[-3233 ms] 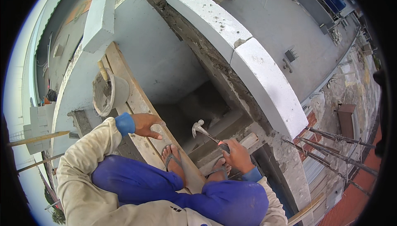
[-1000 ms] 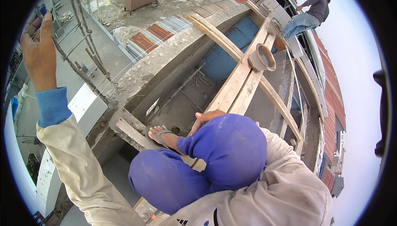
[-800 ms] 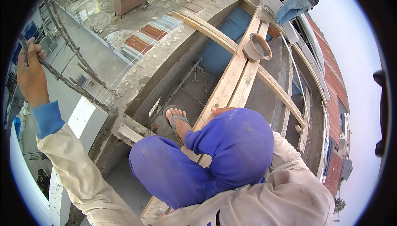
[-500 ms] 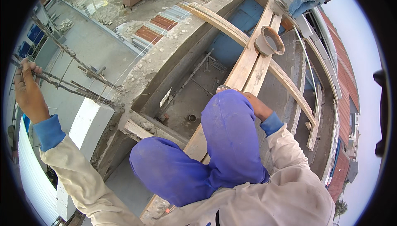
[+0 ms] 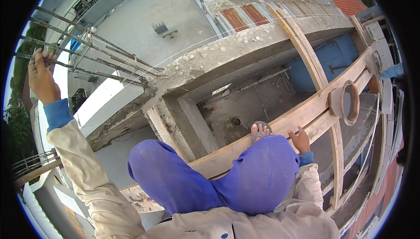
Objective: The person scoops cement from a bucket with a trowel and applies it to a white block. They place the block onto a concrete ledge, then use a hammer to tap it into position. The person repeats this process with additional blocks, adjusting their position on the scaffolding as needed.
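My left hand (image 5: 43,75) is raised at the far left, its fingers closed round a thin rusty steel rod (image 5: 65,65), one of several bars tied together that jut out from the corner of the concrete wall. Beside my right knee, my right hand (image 5: 300,140) is at the edge of the wooden planks (image 5: 302,110), fingers apart and holding nothing. My sandalled foot (image 5: 259,130) rests on the planks. Further along them stands a mortar-stained bucket (image 5: 335,101), tilted in this view, with grey stuff inside.
Below the planks opens a deep concrete pit with a small round pot (image 5: 236,122) on its floor. A timber beam (image 5: 302,48) crosses under the planks. A taut string (image 5: 188,48) runs along the rough concrete wall top (image 5: 205,64). Someone's blue-clad leg (image 5: 392,70) shows at right.
My view has swung left, so the bucket and planks sit further right. My right hand, partly hidden behind my knee before, now shows its spread fingers. My left hand still holds the rod.
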Demonstrator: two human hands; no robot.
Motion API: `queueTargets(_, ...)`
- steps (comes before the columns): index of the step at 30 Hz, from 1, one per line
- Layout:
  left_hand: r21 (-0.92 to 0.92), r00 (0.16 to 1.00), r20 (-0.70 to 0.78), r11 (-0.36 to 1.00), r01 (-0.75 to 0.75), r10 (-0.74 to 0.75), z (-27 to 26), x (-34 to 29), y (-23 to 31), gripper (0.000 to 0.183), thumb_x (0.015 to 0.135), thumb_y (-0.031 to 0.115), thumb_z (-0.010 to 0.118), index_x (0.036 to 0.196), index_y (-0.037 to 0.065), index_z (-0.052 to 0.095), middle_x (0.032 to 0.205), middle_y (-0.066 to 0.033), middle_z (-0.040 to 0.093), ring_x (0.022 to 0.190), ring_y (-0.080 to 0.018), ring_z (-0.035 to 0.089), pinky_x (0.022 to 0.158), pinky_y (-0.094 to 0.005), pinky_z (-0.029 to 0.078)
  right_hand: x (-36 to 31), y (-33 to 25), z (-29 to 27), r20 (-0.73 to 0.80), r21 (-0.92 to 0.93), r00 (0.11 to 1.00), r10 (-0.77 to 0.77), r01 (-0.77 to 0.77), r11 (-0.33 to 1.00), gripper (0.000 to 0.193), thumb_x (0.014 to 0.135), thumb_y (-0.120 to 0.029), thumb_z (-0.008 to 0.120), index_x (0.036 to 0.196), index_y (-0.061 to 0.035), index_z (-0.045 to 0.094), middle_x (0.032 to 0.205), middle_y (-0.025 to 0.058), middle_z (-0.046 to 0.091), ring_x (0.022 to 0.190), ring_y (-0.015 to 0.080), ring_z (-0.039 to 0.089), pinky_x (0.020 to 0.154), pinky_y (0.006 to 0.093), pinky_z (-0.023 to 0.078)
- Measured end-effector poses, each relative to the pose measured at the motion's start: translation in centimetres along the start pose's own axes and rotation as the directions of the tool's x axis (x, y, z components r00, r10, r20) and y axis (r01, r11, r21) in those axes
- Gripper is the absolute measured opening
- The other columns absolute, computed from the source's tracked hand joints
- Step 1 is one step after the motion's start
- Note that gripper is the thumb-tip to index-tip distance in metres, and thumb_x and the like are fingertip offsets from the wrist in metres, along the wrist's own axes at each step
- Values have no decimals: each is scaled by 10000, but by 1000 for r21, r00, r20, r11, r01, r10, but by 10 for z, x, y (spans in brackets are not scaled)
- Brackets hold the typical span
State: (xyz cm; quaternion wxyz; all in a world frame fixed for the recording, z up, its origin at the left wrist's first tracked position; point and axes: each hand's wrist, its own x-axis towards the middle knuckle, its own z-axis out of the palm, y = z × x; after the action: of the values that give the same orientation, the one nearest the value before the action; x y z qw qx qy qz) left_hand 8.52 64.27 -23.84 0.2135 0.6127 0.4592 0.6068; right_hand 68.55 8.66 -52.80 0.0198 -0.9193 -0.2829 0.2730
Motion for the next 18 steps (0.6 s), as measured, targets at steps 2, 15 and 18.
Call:
queueTargets(2, 7, 999, -26, 999, 36, -36, 2, -5, 10, 296, 1100, 201, 543, 1252, -41, 619, 1070, -101, 699, 1003, -197, 702, 920, -370, 626, 47, 43, -11, 13, -117, 998, 68, -66, 991, 1023, 851, -533, 789, 1446, 210, 415, 1484, 396, 468, 1396, 471, 486, 1161, 453, 416)
queueTargets(15, 337, 969, -203, 918, 207, -144, 27, -25, 53, 230, 1109, 206, 504, 1173, 11, 607, 1063, -96, 736, 1027, -243, 750, 844, -371, 638, 116, 107, 29, 392, -266, 913, -114, 232, 936, 945, 824, -756, 684, 1127, 138, 719, 1189, 396, 667, 1197, 531, 615, 1077, 496, 458)
queueTargets(18, 312, 959, -258, 929, 200, -120, 34, -29, 51, 216, 1107, 203, 508, 1140, 24, 625, 1025, -85, 737, 974, -224, 755, 816, -367, 637, 117, 107, 30, 338, -451, 940, -46, 204, 869, 999, 815, -790, 663, 1169, 143, 705, 1206, 394, 664, 1236, 534, 591, 1112, 510, 428)
